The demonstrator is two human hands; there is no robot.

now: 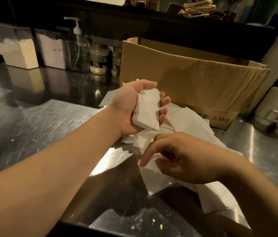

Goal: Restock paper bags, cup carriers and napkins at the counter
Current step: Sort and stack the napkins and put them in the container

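Napkin gathering — left hand [131, 106] grips a napkin stack [147, 110]; right hand [184, 161] pinches a loose napkin [152, 164] off the table [32, 120] — next, add it squarely.

We see the left hand [131, 106] palm up, gripping a folded napkin stack [147, 110]. Right hand [182, 161] pinches a loose napkin [153, 164] from the scattered pile [191, 122] on the steel counter [32, 127]. Open cardboard box [194, 77] just behind; jars [99, 59], pump bottle [78, 48] beyond.

Loose white paper napkins [187, 124] lie on the scratched steel counter [37, 124], before the open brown cardboard box [186, 72]; glass jars [99, 59] stand left of it.
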